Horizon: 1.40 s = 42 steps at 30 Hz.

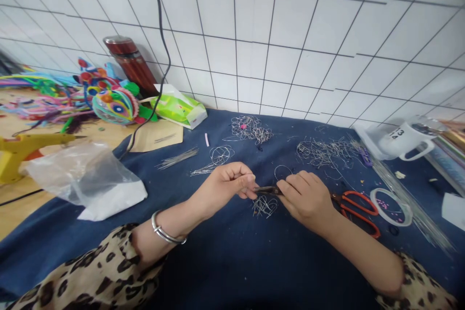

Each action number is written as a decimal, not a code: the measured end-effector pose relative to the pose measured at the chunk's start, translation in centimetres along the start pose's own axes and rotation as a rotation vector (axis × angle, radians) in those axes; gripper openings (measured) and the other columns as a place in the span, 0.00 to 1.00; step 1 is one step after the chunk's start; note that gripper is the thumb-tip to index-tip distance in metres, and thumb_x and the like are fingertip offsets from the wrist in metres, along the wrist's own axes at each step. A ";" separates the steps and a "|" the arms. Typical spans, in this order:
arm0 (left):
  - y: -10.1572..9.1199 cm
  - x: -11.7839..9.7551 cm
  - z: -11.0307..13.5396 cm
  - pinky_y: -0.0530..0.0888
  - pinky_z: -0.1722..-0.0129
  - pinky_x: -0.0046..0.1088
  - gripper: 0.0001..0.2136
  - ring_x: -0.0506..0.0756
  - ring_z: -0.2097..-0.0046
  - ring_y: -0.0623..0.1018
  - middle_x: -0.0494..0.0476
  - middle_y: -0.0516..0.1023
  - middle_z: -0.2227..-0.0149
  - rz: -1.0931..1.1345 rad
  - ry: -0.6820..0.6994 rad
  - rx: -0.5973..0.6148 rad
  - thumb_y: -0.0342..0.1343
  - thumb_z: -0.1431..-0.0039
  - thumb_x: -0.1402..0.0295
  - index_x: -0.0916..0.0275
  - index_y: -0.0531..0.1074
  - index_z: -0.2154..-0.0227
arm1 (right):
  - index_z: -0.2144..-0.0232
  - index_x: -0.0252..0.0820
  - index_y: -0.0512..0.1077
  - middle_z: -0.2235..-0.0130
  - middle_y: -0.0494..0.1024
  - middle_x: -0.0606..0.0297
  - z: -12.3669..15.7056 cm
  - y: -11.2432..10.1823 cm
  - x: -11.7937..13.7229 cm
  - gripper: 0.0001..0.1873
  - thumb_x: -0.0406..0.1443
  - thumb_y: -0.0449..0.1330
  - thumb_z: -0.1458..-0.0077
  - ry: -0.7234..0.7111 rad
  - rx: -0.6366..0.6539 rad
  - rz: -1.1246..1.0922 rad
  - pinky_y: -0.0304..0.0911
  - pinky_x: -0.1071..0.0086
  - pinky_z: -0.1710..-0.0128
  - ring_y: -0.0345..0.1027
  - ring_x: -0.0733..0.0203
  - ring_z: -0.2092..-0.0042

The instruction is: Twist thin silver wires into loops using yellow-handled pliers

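Thumb and fingers of my left hand (234, 181) are pinched together over the middle of the cloth; what they hold is too thin or hidden to make out. My right hand (305, 198) is closed around a pair of dark pliers (267, 190), whose tips point left and meet the left fingertips. Behind the pliers, a thin wire loop (283, 171) rises near the right knuckles. Just below the plier jaws lies a small tangle of wire (265, 206). Bent wire pieces with a round coil (221, 155) lie beyond my left hand.
Orange-handled scissors (359, 209) and a white ring-shaped lid (391, 207) lie right, beside long straight wires (421, 213). Wire heaps (323, 152) sit farther back. A white mug (407, 139) stands right. Left are a plastic bag (109, 189), yellow glue gun (18, 152) and red thermos (132, 65).
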<state>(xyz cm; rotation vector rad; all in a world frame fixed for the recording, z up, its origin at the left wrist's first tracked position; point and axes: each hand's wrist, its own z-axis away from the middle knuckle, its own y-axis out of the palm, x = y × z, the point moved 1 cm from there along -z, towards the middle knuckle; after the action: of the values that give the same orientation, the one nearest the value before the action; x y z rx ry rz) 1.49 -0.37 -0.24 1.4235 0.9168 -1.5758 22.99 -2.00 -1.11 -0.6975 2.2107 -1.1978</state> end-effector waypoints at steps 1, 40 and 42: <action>0.0 0.0 0.0 0.71 0.70 0.25 0.10 0.51 0.71 0.77 0.54 0.76 0.72 -0.007 0.007 -0.002 0.52 0.43 0.63 0.66 0.67 0.71 | 0.65 0.40 0.70 0.72 0.67 0.64 0.0 0.0 0.0 0.07 0.35 0.53 0.45 0.004 0.000 -0.006 0.49 0.67 0.67 0.55 0.63 0.67; 1.4 0.7 0.8 0.76 0.65 0.29 0.09 0.52 0.66 0.77 0.57 0.78 0.67 0.091 0.119 -0.181 0.53 0.44 0.64 0.66 0.68 0.69 | 0.68 0.40 0.69 0.71 0.66 0.63 -0.7 -1.6 2.3 0.10 0.37 0.50 0.43 0.146 0.120 -0.025 0.48 0.66 0.67 0.54 0.60 0.67; 1.4 0.8 0.8 0.76 0.65 0.29 0.09 0.52 0.66 0.77 0.57 0.78 0.67 0.088 0.123 -0.181 0.53 0.44 0.64 0.66 0.68 0.69 | 0.68 0.40 0.69 0.71 0.66 0.63 -0.6 -1.4 2.3 0.09 0.37 0.50 0.43 0.156 0.118 -0.040 0.48 0.66 0.67 0.54 0.61 0.67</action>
<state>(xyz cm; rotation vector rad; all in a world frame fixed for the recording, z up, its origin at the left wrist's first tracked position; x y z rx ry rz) 2.44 -1.77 -0.98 1.4232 1.0270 -1.3176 21.19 -3.80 -0.05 -0.6213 2.2379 -1.4338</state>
